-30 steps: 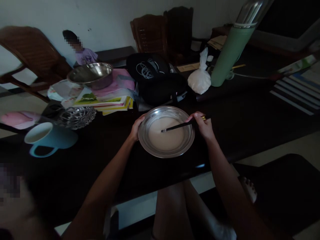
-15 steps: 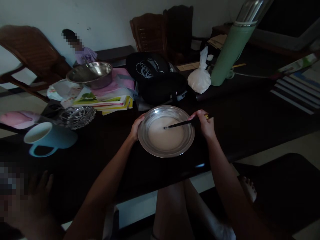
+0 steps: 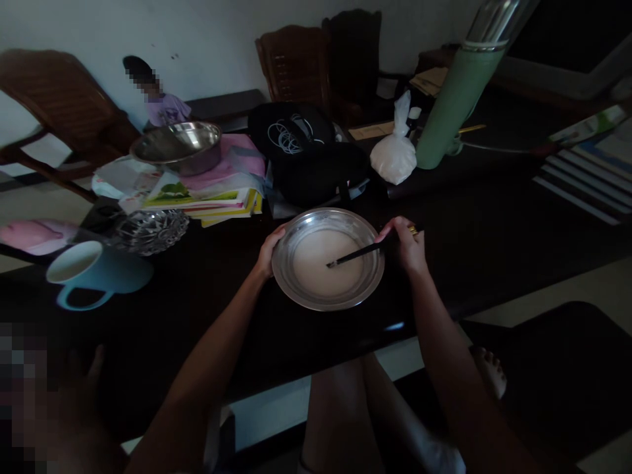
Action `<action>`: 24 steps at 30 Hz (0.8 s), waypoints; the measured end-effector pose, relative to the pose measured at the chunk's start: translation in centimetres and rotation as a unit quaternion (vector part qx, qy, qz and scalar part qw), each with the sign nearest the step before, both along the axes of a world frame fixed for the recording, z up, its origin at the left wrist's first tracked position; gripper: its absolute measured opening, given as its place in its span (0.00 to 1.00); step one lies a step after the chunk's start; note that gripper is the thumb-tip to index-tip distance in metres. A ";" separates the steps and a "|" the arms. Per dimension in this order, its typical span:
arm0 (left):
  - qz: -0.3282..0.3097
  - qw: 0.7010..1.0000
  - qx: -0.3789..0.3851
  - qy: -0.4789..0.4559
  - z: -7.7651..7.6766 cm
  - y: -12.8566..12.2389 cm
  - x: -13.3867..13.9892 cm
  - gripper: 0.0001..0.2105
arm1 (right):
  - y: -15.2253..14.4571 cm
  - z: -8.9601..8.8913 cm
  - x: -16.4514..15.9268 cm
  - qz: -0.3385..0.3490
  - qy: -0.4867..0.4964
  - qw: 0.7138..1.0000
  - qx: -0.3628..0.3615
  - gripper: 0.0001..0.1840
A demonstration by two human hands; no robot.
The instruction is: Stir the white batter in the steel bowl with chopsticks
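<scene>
The upper end of a dark, slender stick (image 3: 353,254) is hiding inside the right hand (image 3: 409,245), while its tip is meeting pale liquid (image 3: 318,280), how deep being hard to tell. The liquid is lying in a metal basin (image 3: 326,305) near the edge of a dim table (image 3: 459,224). At lower left, a second person's hand (image 3: 81,392) is fading into shadow and pixelation. Both of the worker's forearms are reaching forward. The left hand (image 3: 269,255) is clasping the basin's side, some fingers going unseen behind the rim; the right hand's fingers are curling closed around the stick, just beyond the opposite rim.
</scene>
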State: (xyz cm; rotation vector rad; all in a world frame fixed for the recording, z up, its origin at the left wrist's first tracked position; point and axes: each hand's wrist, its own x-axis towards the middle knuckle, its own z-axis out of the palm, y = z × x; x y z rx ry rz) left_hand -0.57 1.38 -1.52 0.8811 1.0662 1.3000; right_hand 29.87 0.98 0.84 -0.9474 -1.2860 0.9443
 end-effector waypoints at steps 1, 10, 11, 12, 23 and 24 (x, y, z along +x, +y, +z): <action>-0.001 1.000 0.000 0.001 0.0 0.0 0.0 0.16 | 0.0 0.0 0.0 0.015 -0.014 1.000 -0.003 0.23; 0.004 1.000 -0.002 0.008 0.1 -0.1 0.1 0.16 | -0.1 0.2 -0.1 -0.007 -0.003 1.000 -0.013 0.23; 0.004 1.000 -0.002 0.009 0.1 -0.1 0.0 0.16 | -0.1 0.2 -0.1 0.001 -0.005 1.000 -0.019 0.23; 0.002 1.000 -0.002 0.010 0.1 -0.1 0.0 0.16 | -0.1 0.2 -0.1 0.013 -0.014 1.000 -0.022 0.23; -0.010 1.000 0.005 0.020 0.1 -0.1 0.0 0.18 | 0.0 0.0 0.1 -0.011 -0.002 1.000 -0.025 0.24; -0.011 1.000 0.006 0.021 0.1 -0.1 0.0 0.18 | 0.0 0.0 0.0 0.004 -0.011 1.000 -0.025 0.23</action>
